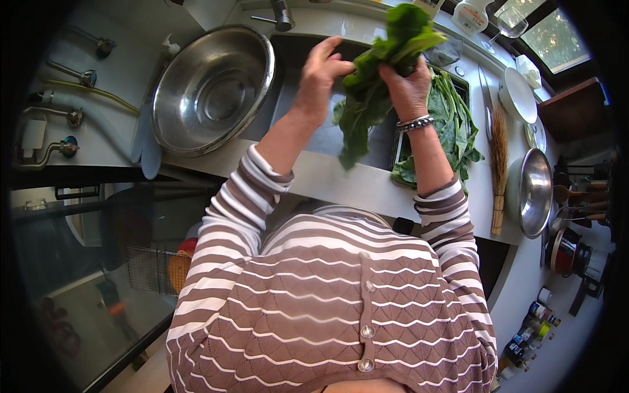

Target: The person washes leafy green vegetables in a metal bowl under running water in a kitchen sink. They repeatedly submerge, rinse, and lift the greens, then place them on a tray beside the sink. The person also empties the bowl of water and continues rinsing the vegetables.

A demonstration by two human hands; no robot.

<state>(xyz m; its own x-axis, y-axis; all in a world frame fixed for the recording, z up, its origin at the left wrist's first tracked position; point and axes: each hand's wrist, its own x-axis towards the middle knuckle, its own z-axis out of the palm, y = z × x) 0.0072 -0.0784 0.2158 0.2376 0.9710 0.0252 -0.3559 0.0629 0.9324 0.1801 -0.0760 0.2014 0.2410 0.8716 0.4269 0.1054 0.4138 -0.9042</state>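
Observation:
A bunch of dark leafy greens (371, 93) hangs over the sink (290, 103), held by my right hand (409, 87) near the pale stem end. Its lower leaves droop toward the sink's near edge and look blurred. My left hand (319, 81) is raised just left of the bunch with fingers apart; one fingertip is at the leaf edge, and I cannot tell if it touches. More leafy greens (449, 123) lie in a heap to the right of the sink basin, partly behind my right forearm, some hanging over a dark rack's edge (395, 152).
Left of the sink basin rests a large steel bowl (221, 98), with a faucet (282, 17) behind. On the right are a straw brush (498, 167), a knife (485, 98), a white bowl (518, 96) and a smaller steel bowl (534, 194). A wine glass (511, 24) stands by the window.

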